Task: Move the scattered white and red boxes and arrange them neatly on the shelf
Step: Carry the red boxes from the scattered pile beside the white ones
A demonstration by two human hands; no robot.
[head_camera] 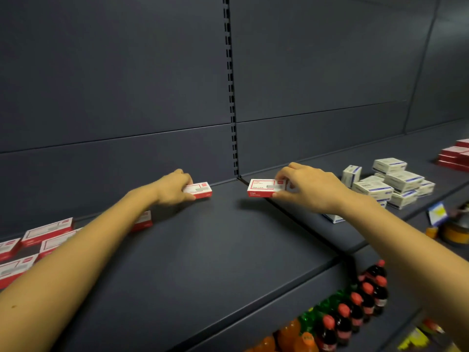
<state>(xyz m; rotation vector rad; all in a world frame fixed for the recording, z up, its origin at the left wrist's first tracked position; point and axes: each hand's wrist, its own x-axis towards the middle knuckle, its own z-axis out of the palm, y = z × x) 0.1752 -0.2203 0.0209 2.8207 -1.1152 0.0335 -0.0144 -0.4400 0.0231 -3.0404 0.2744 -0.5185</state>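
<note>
At the left edge of the shelf (203, 250) lie scattered white and red boxes (38, 240), some flat, some overlapping; one more red box (144, 221) shows partly behind the left forearm; the left hand (175, 188) reaches toward the back edge and pinches the left end of a white and red box (200, 190), thumb on the near side, fingers curled over the far side; that box sits close to the back panel; just right of it a slotted upright (231, 97) rises from the shelf; the right hand (307, 188) pinches the right end of a second white and red box (262, 188), thumb beneath, fingers curled on top, over the seam between two shelf boards; whether this box touches the shelf I cannot tell; further right stands a loose pile of white and blue boxes (390, 184); capped bottles (355, 308) fill the shelf below.
</note>
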